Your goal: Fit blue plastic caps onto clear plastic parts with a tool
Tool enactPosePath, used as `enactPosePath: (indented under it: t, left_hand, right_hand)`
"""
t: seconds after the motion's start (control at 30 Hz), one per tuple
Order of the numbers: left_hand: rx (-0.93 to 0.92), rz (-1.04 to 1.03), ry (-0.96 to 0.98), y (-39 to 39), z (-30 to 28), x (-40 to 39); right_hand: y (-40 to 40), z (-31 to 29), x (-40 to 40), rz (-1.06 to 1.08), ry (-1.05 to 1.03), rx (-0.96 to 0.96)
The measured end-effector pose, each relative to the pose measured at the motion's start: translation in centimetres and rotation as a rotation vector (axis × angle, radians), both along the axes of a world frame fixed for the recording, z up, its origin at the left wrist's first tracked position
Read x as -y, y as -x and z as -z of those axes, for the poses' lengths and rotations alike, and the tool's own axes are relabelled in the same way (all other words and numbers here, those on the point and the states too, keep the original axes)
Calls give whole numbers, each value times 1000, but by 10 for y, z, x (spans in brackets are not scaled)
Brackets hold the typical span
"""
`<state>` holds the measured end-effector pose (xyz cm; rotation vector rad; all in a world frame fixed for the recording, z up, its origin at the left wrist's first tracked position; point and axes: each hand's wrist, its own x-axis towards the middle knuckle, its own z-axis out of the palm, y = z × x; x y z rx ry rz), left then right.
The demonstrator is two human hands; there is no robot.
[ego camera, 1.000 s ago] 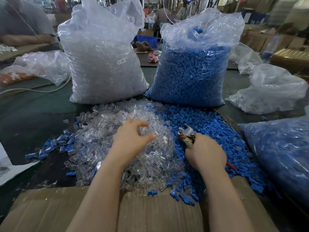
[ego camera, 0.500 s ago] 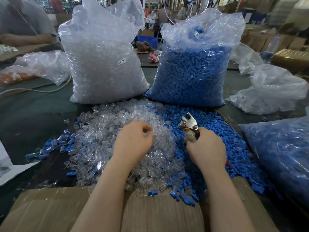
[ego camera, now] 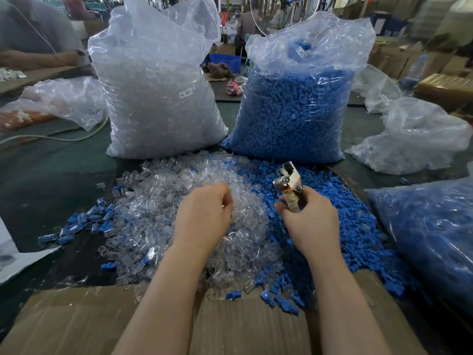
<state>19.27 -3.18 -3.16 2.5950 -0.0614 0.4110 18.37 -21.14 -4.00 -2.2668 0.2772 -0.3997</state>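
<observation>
Head view: glossy clear parts (ego camera: 158, 226), matte blue caps (ego camera: 358, 226), metal tool (ego camera: 288, 179).

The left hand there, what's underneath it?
The left hand hovers curled over a loose pile of clear plastic parts. Blue caps lie heaped to its right. Whether its fingers pinch a part is hidden by the hand, and the pile covers the table below.
</observation>
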Motion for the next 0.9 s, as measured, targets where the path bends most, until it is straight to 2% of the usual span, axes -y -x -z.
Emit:
enactPosePath:
  t: [0.13,0.27,0.37,0.6,0.7,0.9]
  left_hand:
    - [-89,82,-31,-1,-1,-1]
    - [-170,151,26,-3,0,-3]
    - [-231,179,-31,-4,1,1]
    - [-157,161,6,0,0,6]
    - [-126,146,104,1,1,7]
    - [-61,94,444,2,-4,11]
  right_hand:
    - [0,1,-1,14,3,11]
    - [1,1,-2,2,14,25]
    - [0,1,-1,-2,20,16]
    - [2,0,-2,-55,-62,14]
    - [3,-2,-3,-67,-77,41]
    - [3,-4,-4,-95,-144,152]
